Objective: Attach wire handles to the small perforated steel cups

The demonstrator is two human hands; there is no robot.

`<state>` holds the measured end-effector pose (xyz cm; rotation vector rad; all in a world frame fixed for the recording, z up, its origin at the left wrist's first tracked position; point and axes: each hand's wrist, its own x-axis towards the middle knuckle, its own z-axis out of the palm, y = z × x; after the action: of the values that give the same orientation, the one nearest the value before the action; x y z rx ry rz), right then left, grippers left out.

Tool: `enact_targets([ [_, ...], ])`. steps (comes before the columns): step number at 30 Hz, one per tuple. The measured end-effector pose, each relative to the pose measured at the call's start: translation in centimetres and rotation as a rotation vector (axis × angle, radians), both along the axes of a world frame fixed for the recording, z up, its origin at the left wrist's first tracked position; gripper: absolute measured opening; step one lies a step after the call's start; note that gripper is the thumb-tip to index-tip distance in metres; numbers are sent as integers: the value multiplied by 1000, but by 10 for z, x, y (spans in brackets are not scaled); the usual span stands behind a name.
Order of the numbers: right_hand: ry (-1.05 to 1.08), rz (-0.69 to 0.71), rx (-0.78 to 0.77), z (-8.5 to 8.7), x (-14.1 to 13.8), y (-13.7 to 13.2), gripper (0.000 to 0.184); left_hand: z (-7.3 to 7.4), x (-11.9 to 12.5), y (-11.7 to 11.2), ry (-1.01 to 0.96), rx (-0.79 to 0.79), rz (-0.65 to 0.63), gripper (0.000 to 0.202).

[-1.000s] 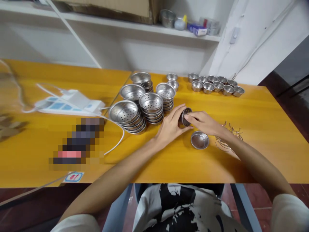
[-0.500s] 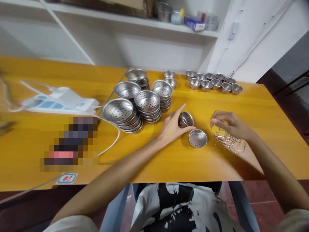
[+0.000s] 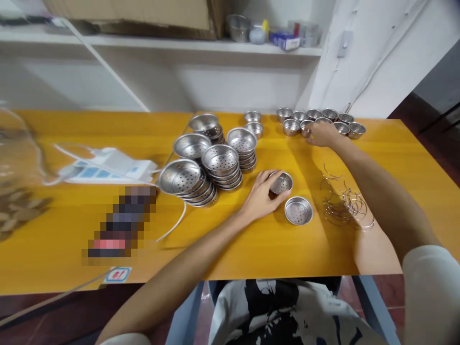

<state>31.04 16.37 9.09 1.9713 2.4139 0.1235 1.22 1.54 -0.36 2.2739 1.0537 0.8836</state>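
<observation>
Nearly upright strainer cup (image 3: 281, 183), mouth upward.

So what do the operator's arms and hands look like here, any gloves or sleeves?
No gloves: left hand and right hand are bare, with no rings, watch or markings visible. Left forearm and right forearm are bare up to short off-white sleeves, the right sleeve clear at the frame's corner, the left sleeve barely in view.

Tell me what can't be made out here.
Head view:
Item under the mosaic patch: pixelated.
Whether the right hand grips one of the far cups: fingers cover them.
Shape at the left edge: blurred, cut off.
Shelf boxes: labels too small.
Near cup, far side: left hand hides it.
</observation>
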Motion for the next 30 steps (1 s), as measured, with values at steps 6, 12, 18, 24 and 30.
enact_targets([
  [6, 86, 134, 210, -14, -22, -83, 37, 10, 6, -15, -194, 213, -4, 71],
  [12, 290, 697, 18, -3, -54, -187, 46, 20, 6, -20, -215, 200, -124, 80],
  [18, 313, 829, 40, 8, -61, -177, 47, 30, 1, -26, -282, 245, -95, 63],
  [24, 745, 726, -101, -3, -62, -170, 52, 36, 1, -21, -266, 267, -41, 56],
  [30, 1294, 246, -92, 6, -13, -186, 67, 31, 3, -9, -230, 196, 8, 59],
])
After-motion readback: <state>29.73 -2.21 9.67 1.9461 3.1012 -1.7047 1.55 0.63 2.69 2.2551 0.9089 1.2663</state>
